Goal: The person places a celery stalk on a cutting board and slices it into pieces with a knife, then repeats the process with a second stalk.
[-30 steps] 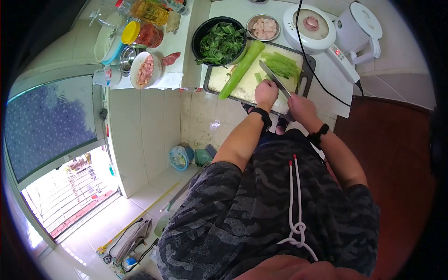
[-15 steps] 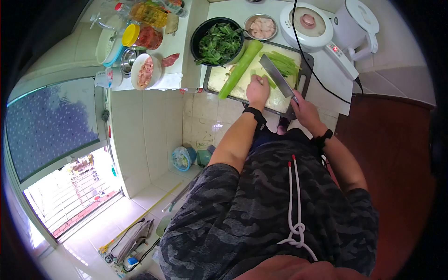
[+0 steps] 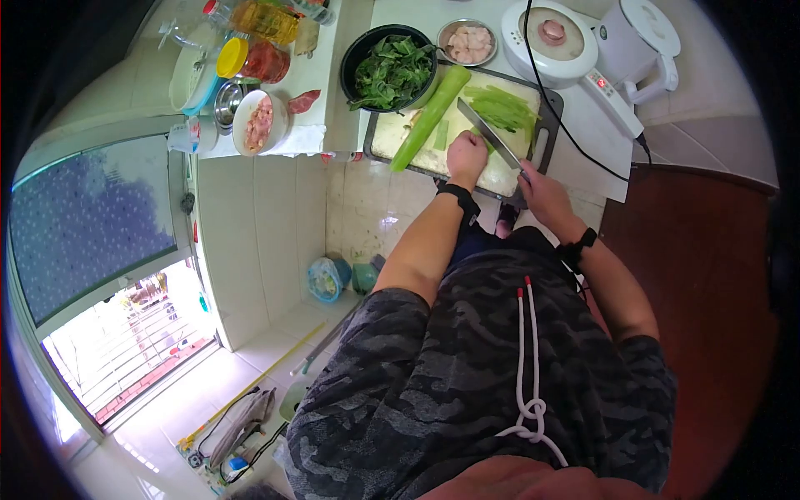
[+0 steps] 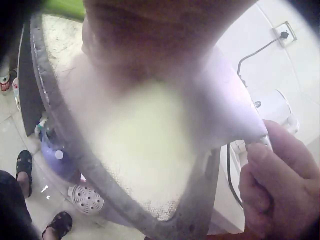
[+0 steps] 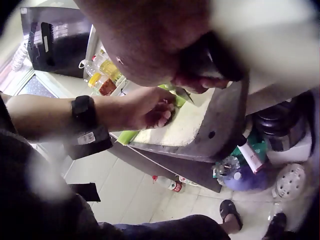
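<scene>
My right hand point(image 3: 546, 196) grips the handle of a kitchen knife point(image 3: 497, 140), its broad blade slanting over the cutting board point(image 3: 497, 179). Close to the left of the blade, my left hand point(image 3: 467, 157) has its fingers curled on a green celtuce piece point(image 5: 178, 96); the hand hides much of this piece. A short cut piece point(image 3: 441, 135) lies left of that hand. Sliced celtuce point(image 3: 504, 110) is spread on the board beyond the knife. One long peeled celtuce stem point(image 3: 431, 121) lies along the board's left side. Blurred in the left wrist view is the blade point(image 4: 225, 105).
Behind the board stand a black pot of leaves point(image 3: 392, 75), a metal bowl of pale meat point(image 3: 467, 43) and a white electric cooker point(image 3: 550, 42). A black cable point(image 3: 557, 112) crosses the board's right corner. Left, a white bowl of meat point(image 3: 260, 125) sits near the counter's edge.
My left hand shifted left away from the knife, then came back near the blade. The knife swung away and returned to a steeper slant. A short celtuce piece now lies farther left.
</scene>
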`<action>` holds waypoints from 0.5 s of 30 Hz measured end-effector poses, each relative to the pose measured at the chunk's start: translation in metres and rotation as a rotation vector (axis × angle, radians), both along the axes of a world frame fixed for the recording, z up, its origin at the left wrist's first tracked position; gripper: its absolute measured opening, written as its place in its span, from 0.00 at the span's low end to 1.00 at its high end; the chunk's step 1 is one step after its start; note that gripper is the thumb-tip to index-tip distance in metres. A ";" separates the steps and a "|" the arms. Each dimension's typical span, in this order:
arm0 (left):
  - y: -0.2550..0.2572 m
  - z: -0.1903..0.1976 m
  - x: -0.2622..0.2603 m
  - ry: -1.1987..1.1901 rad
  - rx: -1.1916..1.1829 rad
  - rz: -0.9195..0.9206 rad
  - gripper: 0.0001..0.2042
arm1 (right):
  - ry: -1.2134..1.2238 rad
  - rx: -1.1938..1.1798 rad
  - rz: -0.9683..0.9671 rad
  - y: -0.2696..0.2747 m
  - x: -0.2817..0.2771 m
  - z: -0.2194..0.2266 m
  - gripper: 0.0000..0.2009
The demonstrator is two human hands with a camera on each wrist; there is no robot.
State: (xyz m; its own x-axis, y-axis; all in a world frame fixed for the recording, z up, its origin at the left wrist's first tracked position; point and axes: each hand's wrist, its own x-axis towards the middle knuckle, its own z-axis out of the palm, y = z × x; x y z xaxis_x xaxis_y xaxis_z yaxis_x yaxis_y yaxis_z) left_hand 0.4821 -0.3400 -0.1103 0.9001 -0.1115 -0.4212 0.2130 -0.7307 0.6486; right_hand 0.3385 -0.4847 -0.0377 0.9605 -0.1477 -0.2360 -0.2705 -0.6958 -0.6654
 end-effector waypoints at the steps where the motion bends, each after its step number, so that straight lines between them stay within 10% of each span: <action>1: -0.001 0.001 0.000 -0.011 0.023 -0.010 0.13 | -0.011 -0.002 0.006 -0.001 -0.001 0.002 0.16; 15: -0.004 0.004 0.001 0.045 0.097 -0.006 0.12 | -0.006 -0.016 0.061 -0.001 0.018 -0.015 0.11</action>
State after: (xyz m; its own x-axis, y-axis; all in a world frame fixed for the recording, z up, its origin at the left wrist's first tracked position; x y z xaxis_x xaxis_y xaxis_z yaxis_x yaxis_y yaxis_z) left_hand 0.4835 -0.3441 -0.1061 0.8796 -0.0736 -0.4700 0.2354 -0.7911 0.5645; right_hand 0.3564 -0.4857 -0.0526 0.9692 -0.0923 -0.2282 -0.2230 -0.7217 -0.6553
